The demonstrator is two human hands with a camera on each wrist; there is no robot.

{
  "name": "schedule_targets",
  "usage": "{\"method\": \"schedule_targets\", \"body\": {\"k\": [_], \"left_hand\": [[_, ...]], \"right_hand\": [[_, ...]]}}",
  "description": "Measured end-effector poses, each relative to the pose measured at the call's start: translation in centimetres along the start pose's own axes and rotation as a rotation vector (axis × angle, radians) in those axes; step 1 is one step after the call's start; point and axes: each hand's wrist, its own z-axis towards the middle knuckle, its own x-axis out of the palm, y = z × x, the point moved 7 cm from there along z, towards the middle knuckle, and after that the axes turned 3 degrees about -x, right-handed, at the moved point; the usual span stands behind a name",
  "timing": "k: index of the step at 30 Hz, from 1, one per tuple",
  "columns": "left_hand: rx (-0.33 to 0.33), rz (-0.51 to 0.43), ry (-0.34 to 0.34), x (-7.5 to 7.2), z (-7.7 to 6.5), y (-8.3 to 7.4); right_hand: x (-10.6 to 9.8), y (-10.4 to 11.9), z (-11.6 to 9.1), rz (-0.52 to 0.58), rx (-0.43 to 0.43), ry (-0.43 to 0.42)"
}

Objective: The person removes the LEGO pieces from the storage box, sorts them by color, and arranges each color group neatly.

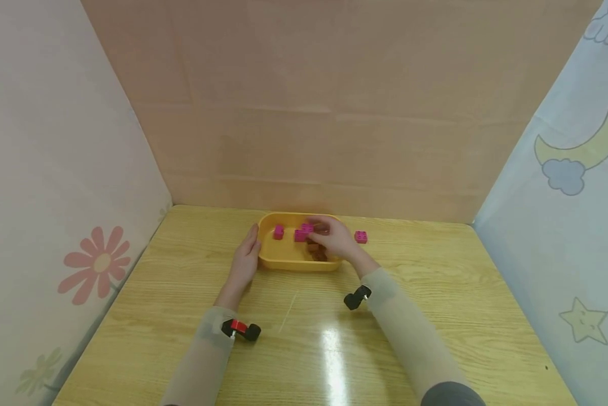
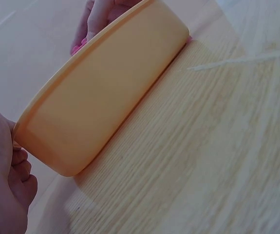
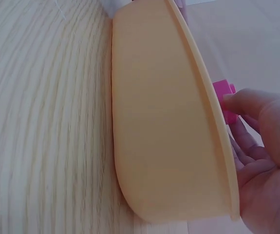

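A yellow tray (image 1: pixel 283 265) stands on the table with pink and brown toy building bricks inside. My left hand (image 1: pixel 245 256) holds the tray's left side at the rim, and its lower fingers look curled in the left wrist view. Over the tray's right half, my right hand (image 1: pixel 334 237) pinches a pink brick (image 3: pixel 222 92) between thumb and fingers, just above the rim in the right wrist view. Below it in the tray lies another pink brick (image 1: pixel 300 236). One more pink brick (image 1: pixel 279 232) sits at the left inside. Brown bricks (image 1: pixel 314 247) are partly hidden under my right hand.
Outside the tray, a loose pink brick (image 1: pixel 361 237) lies to its right. The wooden table (image 1: pixel 293 332) meets a brown back wall (image 1: pixel 324 146), with patterned cloth (image 1: pixel 20 169) on the left side and more on the right.
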Motion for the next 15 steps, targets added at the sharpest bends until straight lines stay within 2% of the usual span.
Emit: {"method": "schedule_targets", "body": {"k": [5, 15], "left_hand": [[-0.002, -0.005, 0.005, -0.1, -0.1, 0.0], [0.004, -0.001, -0.008, 0.0, -0.1, 0.1]], "right_hand": [[-0.9, 0.1, -0.6, 0.005, -0.046, -0.004], [-2.5, -0.6, -2.2, 0.019, -0.024, -0.029]]}}
